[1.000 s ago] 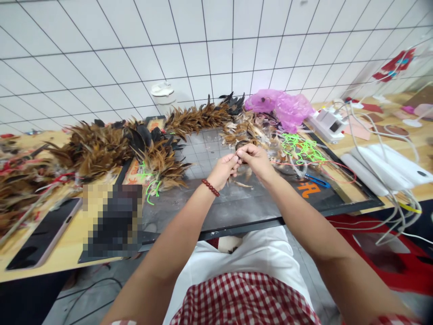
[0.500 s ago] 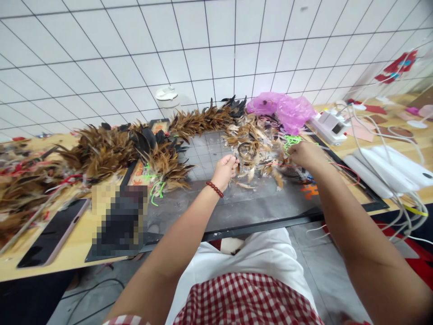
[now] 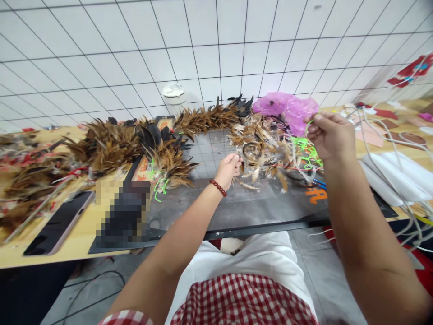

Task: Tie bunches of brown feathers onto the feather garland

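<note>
My right hand (image 3: 333,135) is raised above the right side of the dark board (image 3: 209,207), its thumb and fingers pinched on a thin bright green string (image 3: 308,124). Just below it lies a tangle of green strings (image 3: 306,151). My left hand (image 3: 229,168), with a beaded bracelet (image 3: 218,188) at the wrist, is closed low over the board; what sits in its fingertips is too small to make out. Beside those fingertips spreads a pile of loose brown and cream feathers (image 3: 257,151). A bundle of brown and black feathers (image 3: 169,158), with green strings at its base, rests left of my left hand.
Behind the board stands a white lidded container (image 3: 174,95). A row of brown feathers (image 3: 206,117) and a pink plastic bag (image 3: 287,108) lie along the back. Left are more feather bundles (image 3: 104,144) and a phone (image 3: 59,223); right, white devices (image 3: 399,171) with cables.
My right hand has lifted from the green tangle up and to the right, taking a green string with it. My left hand stays closed by the feather pile. The view has shifted slightly.
</note>
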`<state>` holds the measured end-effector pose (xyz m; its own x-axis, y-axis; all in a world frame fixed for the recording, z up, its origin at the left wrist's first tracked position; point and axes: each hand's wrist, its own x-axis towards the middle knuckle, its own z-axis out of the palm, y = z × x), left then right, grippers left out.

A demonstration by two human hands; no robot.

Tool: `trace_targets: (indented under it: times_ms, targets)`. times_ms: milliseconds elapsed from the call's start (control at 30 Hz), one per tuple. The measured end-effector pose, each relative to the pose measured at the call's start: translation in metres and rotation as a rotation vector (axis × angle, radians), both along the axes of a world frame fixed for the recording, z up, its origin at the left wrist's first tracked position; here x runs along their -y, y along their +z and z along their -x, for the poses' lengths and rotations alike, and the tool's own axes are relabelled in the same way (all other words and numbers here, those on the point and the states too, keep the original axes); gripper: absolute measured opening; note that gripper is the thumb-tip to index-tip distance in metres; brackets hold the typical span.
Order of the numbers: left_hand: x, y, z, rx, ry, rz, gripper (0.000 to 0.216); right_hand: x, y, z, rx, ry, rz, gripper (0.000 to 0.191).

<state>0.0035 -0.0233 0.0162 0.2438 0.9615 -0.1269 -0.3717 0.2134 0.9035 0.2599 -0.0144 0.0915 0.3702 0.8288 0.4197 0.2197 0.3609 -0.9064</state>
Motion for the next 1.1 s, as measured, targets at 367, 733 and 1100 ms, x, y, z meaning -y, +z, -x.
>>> trace_targets:
  times_ms: [367,733,1100]
  targets:
    - [0.0,0.013,0.005,0.159,0.037,-0.143,0.018,-0.013,-0.024,0.102,-0.363,0.384,0.043,0.026]
    - [-0.001,0.004,0.002,0.049,-0.003,-0.105,0.024,-0.004,-0.045,0.126,-0.376,0.563,0.213,0.033]
    - [-0.002,0.008,0.004,-0.063,-0.014,-0.061,0.024,-0.005,-0.062,0.134,-0.214,0.537,0.308,0.032]
